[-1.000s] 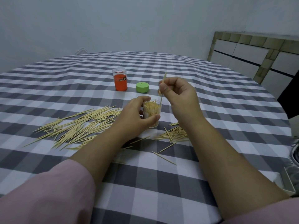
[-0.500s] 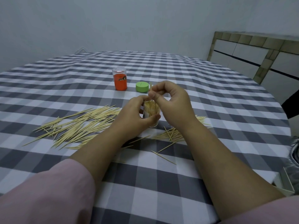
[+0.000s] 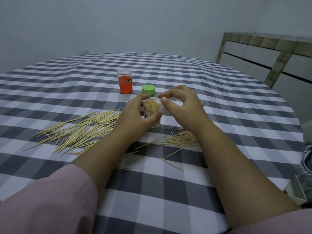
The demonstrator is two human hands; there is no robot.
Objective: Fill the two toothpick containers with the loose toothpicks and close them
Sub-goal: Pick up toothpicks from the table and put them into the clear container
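Note:
My left hand grips a clear toothpick container that stands upright on the checked tablecloth and is packed with toothpicks. My right hand hovers at its rim, thumb and forefinger pinching the top of a toothpick that is almost fully inside. The container's green lid lies just behind it. An orange container with a clear cap stands further back to the left. A large pile of loose toothpicks lies left of my left arm. A smaller pile lies under my right wrist.
A few stray toothpicks lie between my forearms. The round table's edge curves away on the right, with a tiled counter beyond it. A shiny grey object sits off the table's right edge.
My right hand came down from above the container to its rim, lowering the pinched toothpick into it. The left hand and container stayed in place.

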